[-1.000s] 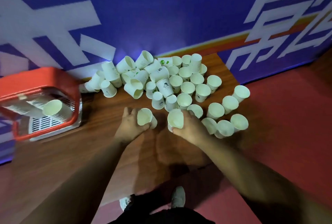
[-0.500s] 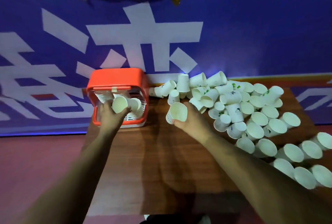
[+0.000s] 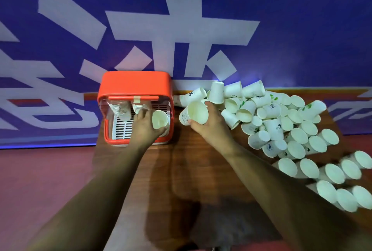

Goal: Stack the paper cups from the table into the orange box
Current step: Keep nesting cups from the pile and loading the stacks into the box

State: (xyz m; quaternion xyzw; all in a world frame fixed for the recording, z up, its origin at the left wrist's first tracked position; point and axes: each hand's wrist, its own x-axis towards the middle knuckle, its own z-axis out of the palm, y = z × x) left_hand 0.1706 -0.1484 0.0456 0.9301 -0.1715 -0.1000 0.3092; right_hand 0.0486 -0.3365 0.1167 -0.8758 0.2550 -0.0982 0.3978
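Observation:
The orange box [image 3: 136,82] stands at the back left of the wooden table [image 3: 181,170], with stacks of paper cups [image 3: 120,109] lying inside it. My left hand [image 3: 145,125] reaches into the box and grips a white paper cup [image 3: 160,119] near the box's right wall. My right hand [image 3: 211,123] holds another paper cup [image 3: 194,112] just right of the box, mouth facing me. A large pile of loose paper cups [image 3: 281,121] covers the table's right side.
A blue wall banner with big white characters [image 3: 181,39] rises directly behind the table. Red floor [image 3: 40,180] lies to the left. A row of cups [image 3: 332,176] runs along the table's right front edge.
My left hand has pushed its cup deeper and to the right inside the box. My right hand has carried its cup closer to the box.

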